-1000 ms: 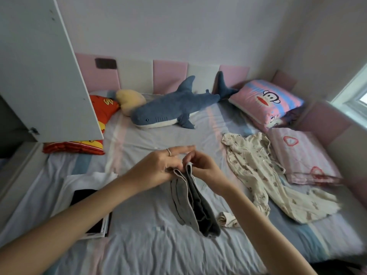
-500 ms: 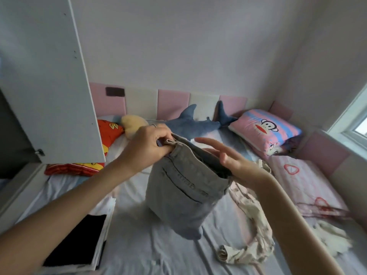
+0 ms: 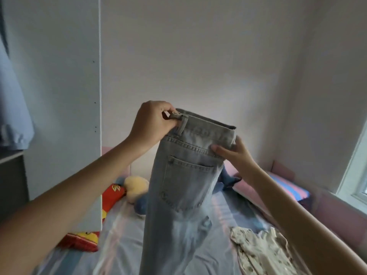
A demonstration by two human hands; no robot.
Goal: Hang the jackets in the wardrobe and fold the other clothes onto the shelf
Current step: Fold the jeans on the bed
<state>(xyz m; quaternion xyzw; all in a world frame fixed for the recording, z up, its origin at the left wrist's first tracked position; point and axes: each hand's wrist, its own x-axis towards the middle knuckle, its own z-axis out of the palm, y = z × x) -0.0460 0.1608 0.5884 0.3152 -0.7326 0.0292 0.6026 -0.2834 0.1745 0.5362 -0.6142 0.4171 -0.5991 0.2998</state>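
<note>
The light grey denim jeans (image 3: 184, 175) hang upright above the bed (image 3: 123, 245), waistband uppermost, 1 back pocket facing the camera, legs dropping toward the bed's sheet. The left hand (image 3: 153, 124) grips the left corner of the waistband at a belt loop, fingers curled round the fabric. The right hand (image 3: 232, 153) pinches the right corner, thumb on the near face, fingers behind.

A cream patterned garment (image 3: 258, 251) lies on the bed near its right edge. At the head of the bed rest:
- a red cushion (image 3: 111, 195)
- a yellow plush (image 3: 137, 185)
- a blue shark plush (image 3: 142, 205), partly hidden
- a striped pillow (image 3: 288, 187)

A white wardrobe door (image 3: 59, 96) stands at the bed's left side, with a blue garment (image 3: 12, 96) hanging beyond it.
</note>
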